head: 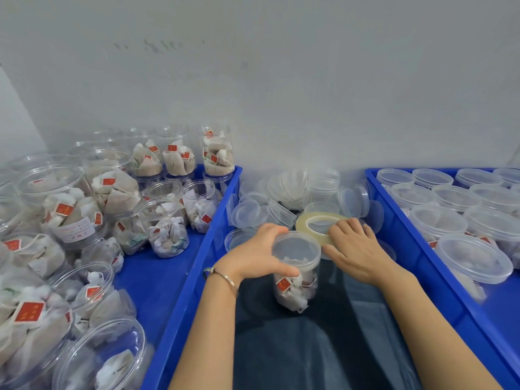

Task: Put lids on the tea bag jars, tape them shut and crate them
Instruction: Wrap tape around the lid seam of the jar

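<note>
A clear jar of tea bags (295, 285) with its lid (295, 249) on stands on dark cloth between two blue crates. My left hand (259, 254) grips the jar around its lid and upper wall. My right hand (357, 249) holds a roll of clear tape (315, 222) just behind and to the right of the jar, fingers curled over the roll's edge. Loose clear lids (250, 213) lie piled behind the jar.
The left blue crate (225, 198) holds several open jars of tea bags (166, 229), some lying on their sides. The right blue crate (399, 229) holds several lidded jars (475, 260). A grey wall stands behind everything.
</note>
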Available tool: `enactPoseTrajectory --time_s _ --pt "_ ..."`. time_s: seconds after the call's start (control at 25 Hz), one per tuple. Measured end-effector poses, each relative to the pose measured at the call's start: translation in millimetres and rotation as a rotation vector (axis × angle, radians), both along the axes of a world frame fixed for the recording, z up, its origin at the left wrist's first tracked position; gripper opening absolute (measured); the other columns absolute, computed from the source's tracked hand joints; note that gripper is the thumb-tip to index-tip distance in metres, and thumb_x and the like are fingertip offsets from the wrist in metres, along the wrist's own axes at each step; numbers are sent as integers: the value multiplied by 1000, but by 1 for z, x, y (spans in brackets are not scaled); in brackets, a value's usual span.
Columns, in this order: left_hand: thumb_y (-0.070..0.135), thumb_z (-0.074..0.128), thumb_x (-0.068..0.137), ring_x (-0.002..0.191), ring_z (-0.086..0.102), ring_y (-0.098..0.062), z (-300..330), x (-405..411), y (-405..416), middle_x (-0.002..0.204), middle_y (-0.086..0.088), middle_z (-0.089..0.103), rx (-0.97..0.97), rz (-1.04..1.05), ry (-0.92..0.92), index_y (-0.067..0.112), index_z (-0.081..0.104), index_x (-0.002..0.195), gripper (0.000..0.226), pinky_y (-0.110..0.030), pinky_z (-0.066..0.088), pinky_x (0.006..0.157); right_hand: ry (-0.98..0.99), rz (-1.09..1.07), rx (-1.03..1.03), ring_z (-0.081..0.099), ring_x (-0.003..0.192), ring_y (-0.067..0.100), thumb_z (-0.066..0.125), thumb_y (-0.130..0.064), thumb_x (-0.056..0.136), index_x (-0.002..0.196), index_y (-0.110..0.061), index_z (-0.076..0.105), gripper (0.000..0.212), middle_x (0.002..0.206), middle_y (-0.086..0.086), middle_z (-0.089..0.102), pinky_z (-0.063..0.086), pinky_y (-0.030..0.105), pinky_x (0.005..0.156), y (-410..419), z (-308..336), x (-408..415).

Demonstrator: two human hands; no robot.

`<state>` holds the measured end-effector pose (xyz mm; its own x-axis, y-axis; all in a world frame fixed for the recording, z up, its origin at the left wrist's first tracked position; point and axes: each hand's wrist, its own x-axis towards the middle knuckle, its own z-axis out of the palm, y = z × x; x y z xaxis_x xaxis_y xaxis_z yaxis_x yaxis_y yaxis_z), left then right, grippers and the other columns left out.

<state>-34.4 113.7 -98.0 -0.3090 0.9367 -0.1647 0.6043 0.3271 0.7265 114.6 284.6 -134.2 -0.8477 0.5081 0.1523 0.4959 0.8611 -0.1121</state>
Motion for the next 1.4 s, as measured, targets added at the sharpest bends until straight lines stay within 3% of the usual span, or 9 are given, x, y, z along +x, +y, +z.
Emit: enactPoseTrajectory --time_s 0.08,0.24,0.56,0.76,0.96,1.08,1.16,1.32,1.4 --pt "41 75 77 129 40 -21 13 19 14 141 -1 31 -141 0 213 16 29 143 84 -30 38 98 -2 27 -5 32 100 13 30 -42 99 93 -19 43 27 102 -6 41 28 39 103 -1 2 1" --pt "64 67 75 133 26 -33 1 64 36 140 -9 27 -168 259 314 13 28 140 92 -54 35 105 7 62 -68 42 96 11 36 -46 98 96 -24 46 23 98 -9 51 25 47 107 -7 7 10" --pt "30 77 75 138 19 -24 6 16 11 142 13 33 -143 109 263 34 32 138 78 -58 31 107 49 -35 93 40 105 0 25 -70 81 79 -26 52 52 83 -18 52 9 50 115 -4 17 50" --pt "15 77 75 136 23 -22 11 16 4 134 14 36 -164 1 239 33 36 136 76 -43 35 106 48 -103 61 40 111 7 32 -55 88 85 -24 48 34 93 -18 51 8 51 116 1 18 51" --pt "-2 64 74 138 23 -26 11 26 0 89 30 23 -225 -33 275 36 37 128 72 -63 33 103 12 -72 65 37 119 10 35 -49 93 92 -22 50 30 105 -16 52 7 53 116 0 13 17" --pt "-6 54 73 146 6 -28 13 30 -3 107 35 27 -234 -57 279 35 33 130 74 -65 16 111 7 -49 44 37 121 11 33 -50 94 93 -23 51 33 112 -13 53 7 54 116 -2 9 1" --pt "-9 49 70 148 -8 -23 13 32 -4 141 15 27 -232 -59 253 33 24 138 84 -66 2 113 1 -25 29 39 119 11 34 -49 95 93 -22 50 31 110 -12 53 9 55 115 -4 8 -8" --pt "1 58 72 145 10 -25 10 28 -7 146 7 24 -219 -54 235 35 4 146 97 -64 0 113 -7 22 -1 39 116 11 35 -46 96 92 -19 49 31 98 -15 43 10 55 115 -9 7 -22" --pt "32 69 79 144 11 -20 5 33 -2 146 7 30 -167 13 248 35 5 145 92 -66 3 112 3 41 -18 38 115 12 36 -45 97 92 -18 49 30 97 -14 41 12 55 114 -12 7 -28"
